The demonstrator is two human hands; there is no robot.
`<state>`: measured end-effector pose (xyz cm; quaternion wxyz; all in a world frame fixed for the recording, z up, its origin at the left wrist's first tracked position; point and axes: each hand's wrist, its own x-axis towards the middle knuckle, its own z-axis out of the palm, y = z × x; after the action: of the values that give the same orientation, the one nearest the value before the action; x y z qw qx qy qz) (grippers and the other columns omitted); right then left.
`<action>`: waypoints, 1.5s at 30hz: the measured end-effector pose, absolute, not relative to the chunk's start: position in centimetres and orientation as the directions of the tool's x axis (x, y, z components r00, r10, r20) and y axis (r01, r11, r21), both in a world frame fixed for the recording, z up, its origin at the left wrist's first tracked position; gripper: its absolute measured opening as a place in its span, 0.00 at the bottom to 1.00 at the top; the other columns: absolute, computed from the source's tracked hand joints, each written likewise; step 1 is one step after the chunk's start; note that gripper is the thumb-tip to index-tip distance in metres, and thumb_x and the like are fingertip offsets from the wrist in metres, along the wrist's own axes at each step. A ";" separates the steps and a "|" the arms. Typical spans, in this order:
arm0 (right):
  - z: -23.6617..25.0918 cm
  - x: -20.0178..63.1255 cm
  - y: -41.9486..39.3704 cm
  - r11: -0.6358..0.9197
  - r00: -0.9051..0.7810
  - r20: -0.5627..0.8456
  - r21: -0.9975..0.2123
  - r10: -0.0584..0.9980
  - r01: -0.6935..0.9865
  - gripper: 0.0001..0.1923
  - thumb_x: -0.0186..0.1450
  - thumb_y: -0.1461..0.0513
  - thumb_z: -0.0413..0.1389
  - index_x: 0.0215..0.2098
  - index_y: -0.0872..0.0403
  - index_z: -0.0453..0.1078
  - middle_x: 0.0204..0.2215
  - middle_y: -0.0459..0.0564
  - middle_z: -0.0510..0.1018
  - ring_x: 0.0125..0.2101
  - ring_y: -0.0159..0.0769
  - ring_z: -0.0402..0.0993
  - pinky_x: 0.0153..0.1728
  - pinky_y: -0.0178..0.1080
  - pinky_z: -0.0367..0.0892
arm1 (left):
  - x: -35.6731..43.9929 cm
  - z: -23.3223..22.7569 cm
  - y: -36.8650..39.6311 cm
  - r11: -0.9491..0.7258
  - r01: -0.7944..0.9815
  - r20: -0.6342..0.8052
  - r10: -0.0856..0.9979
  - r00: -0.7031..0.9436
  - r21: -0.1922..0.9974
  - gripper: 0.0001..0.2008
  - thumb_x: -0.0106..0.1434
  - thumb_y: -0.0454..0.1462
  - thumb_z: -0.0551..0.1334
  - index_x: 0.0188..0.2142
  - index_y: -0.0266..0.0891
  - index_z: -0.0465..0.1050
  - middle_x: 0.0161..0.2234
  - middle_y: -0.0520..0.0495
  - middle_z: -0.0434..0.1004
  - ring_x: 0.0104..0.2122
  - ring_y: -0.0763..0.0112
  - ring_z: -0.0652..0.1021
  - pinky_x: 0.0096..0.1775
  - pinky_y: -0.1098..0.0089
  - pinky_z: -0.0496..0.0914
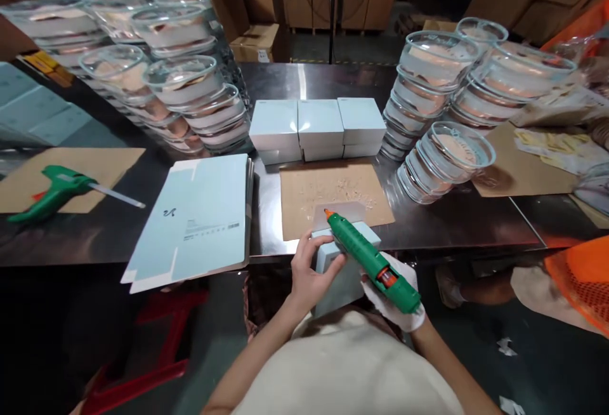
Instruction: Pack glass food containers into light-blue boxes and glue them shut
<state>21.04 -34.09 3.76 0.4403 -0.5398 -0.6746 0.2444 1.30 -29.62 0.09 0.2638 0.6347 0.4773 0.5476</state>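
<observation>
Blue box (339,288) at 12 o'clock, bench (267,212) edge. Left hand (309,272), half-curled, grips its 9 o'clock side; gloved right hand (387,310) wraps glue gun (368,260). Box probably light, crushable (hold corners, not panels).

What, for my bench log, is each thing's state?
Blue cardboard box: flap raised.
Bare left hand: touching the box.
Green plastic glue gun: held, nozzle at flap.
White-gloved right hand: around that gun.
Second green glue gun: lying down, white stick protruding.
Flat blue cardboard sheets: stacked.
Row of blue boxes: closed.
Clear round tubs: stacked.
</observation>
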 end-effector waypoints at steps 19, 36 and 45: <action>0.3 26.0 -27.7 -0.303 0.269 -0.262 -0.945 0.927 0.122 0.24 0.57 0.41 0.64 0.31 0.54 0.76 0.21 0.49 0.79 0.17 0.37 0.70 0.19 0.39 0.65 | -1.2 -1.1 -30.1 -0.275 0.287 0.334 0.924 -0.185 0.918 0.15 0.62 0.48 0.72 0.44 0.45 0.80 0.45 0.45 0.81 0.56 0.55 0.77 0.57 0.58 0.69; 4.4 21.3 -25.0 -0.049 -0.189 -0.058 -0.997 0.980 0.051 0.38 0.54 0.34 0.67 0.45 0.56 0.81 0.42 0.55 0.85 0.43 0.45 0.82 0.48 0.47 0.78 | -1.2 -1.3 -29.9 -0.246 -0.030 0.239 0.960 -0.148 0.969 0.27 0.59 0.59 0.71 0.46 0.45 0.70 0.52 0.40 0.75 0.57 0.51 0.78 0.54 0.56 0.73; 5.5 22.3 -25.3 0.520 -0.620 0.296 -0.826 0.727 0.215 0.15 0.70 0.54 0.63 0.52 0.49 0.80 0.53 0.56 0.79 0.55 0.40 0.78 0.59 0.47 0.73 | -3.1 -0.4 -28.8 -0.386 -0.055 0.383 0.922 -0.053 0.921 0.13 0.67 0.49 0.68 0.37 0.42 0.77 0.45 0.43 0.74 0.53 0.53 0.80 0.55 0.53 0.74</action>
<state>22.31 -25.30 5.49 0.3246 -0.2910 -0.8092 0.3939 -3.06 -28.76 -0.39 0.3978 0.5617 0.3860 0.6142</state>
